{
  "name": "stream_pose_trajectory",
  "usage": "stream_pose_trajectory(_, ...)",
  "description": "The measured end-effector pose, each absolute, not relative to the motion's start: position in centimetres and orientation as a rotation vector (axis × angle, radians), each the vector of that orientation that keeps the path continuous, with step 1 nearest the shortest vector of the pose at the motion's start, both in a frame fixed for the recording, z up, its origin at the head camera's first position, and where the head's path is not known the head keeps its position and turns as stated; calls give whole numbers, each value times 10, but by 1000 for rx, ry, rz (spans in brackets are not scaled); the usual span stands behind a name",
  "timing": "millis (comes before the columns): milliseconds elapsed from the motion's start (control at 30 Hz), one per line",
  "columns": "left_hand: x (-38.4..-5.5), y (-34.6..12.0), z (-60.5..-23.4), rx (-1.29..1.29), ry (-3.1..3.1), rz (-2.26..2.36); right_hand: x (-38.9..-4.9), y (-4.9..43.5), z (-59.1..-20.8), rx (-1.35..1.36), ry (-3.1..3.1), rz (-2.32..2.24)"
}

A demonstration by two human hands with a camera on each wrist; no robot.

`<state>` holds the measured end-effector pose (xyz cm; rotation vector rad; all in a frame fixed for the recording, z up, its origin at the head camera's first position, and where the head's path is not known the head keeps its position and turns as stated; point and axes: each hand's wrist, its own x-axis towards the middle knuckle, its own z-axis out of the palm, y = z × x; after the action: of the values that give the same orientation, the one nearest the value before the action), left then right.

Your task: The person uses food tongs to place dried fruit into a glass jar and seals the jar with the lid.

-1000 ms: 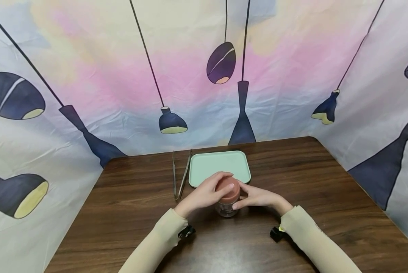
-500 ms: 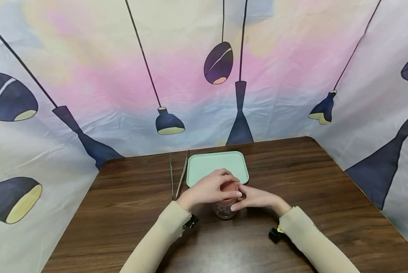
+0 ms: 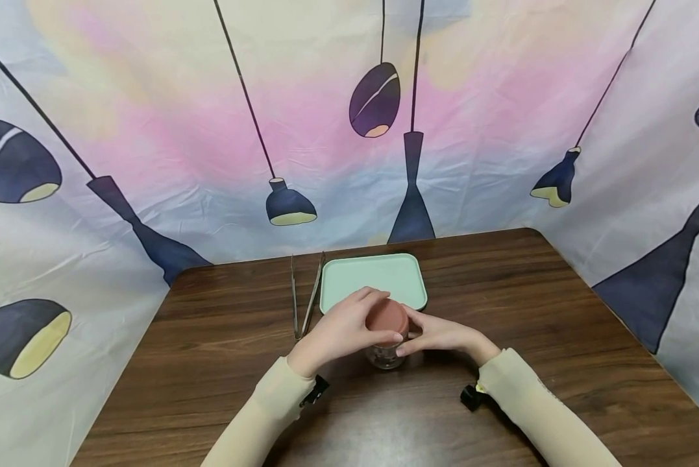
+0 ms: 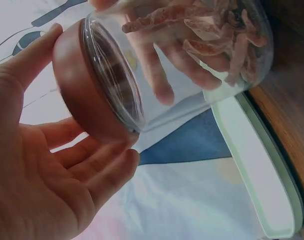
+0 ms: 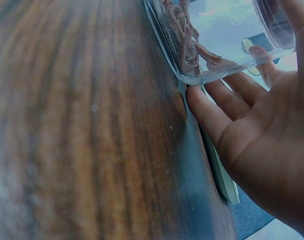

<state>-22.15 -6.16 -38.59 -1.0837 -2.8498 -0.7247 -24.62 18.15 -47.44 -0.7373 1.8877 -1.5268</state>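
A clear jar (image 3: 386, 359) with a reddish-brown lid (image 3: 387, 316) stands upright on the table, just in front of the tray. Inside it, reddish-brown dried strips (image 4: 241, 50) lie at the bottom, as the left wrist view shows. My left hand (image 3: 343, 327) grips the lid by its edge, thumb on one side and fingers on the other. The lid sits over the jar's mouth. From the right, my right hand (image 3: 442, 334) holds the jar's clear body, its fingers spread round the wall. The right wrist view shows the strips (image 5: 184, 45) through the glass-like side.
Behind the jar lies a pale green tray (image 3: 372, 275). Metal tongs (image 3: 311, 305) lie to its left with their arms spread towards the back edge. A printed cloth (image 3: 337, 162) hangs behind the brown wooden table (image 3: 559, 363).
Half a second ago my left hand reached further over the lid; it has since turned back, uncovering more of the lid's top. My right hand and the jar stay nearly in place.
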Motion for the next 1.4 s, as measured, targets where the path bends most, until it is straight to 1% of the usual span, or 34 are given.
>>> stream_pose_trajectory(367,-215,-88,-390,-984,-2839,-862,-245,181,-473,-762,1941,-1517)
stream_pose_trajectory(633,-211,-94,-395,-988,-2820,-982,-246,180,-474,-767,1944,-1512)
stream_pose_trajectory(867,-205,-87,-397,-988,-2819,-956,-245,180,-473,-774,1945,-1514)
stream_pose_trajectory(1200,-203,-64,-403,-944,-2819,-921,-247,181,-476,-787,1911,-1528)
stream_pose_trajectory(1400,-208,-57,-405,-1023,-2787,-802,-245,180,-475,-786,1858,-1541)
